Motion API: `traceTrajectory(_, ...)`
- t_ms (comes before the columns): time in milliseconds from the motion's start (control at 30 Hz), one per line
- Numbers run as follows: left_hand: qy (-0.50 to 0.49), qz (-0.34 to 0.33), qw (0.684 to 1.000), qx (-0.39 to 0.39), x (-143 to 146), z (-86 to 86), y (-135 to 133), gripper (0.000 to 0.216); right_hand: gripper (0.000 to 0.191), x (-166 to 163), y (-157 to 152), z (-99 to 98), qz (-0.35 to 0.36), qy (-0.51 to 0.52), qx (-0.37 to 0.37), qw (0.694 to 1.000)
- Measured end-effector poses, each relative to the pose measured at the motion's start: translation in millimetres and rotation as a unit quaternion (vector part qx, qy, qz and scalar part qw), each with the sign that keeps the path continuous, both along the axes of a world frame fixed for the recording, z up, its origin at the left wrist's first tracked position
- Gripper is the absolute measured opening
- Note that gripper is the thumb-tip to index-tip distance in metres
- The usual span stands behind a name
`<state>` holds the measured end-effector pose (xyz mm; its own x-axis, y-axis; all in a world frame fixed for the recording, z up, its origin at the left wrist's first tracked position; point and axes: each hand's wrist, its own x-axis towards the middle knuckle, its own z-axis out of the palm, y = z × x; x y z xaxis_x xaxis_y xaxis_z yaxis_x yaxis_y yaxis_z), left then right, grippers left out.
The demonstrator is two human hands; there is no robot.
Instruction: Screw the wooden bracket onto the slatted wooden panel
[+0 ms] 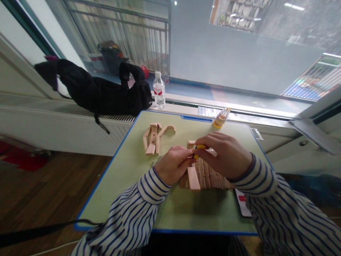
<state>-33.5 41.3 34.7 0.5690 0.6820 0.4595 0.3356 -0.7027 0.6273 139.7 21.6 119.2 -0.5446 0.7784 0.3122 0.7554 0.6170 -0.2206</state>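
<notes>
My right hand point(223, 153) is closed around a small yellow-and-black tool point(201, 146); its exact kind is hidden by my fingers. Pinched together, the fingers of my left hand point(177, 161) meet the tool's near end, and what they hold between them cannot be made out. Under both hands lies a light wooden piece point(194, 177) on top of a brown ridged board point(210, 176) dotted with small holes. Several curved wooden hook pieces point(153, 138) rest to the left on the table, one with a dark hole in it.
The pale green table point(128, 185) has a blue rim. A glue bottle point(221, 118) with a yellow cap leans at the back right. A white-and-red flat object point(243, 204) lies by my right sleeve. On the sill stand a water bottle point(159, 90) and a black bag point(103, 92).
</notes>
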Motion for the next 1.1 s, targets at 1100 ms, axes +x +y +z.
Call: traceTrajectory(1100,-0.005,0.034,0.999,-0.02,4,0.1,-2,0.018,0.022,-2,4,-5.3,-0.003,0.017,-0.005,1.0)
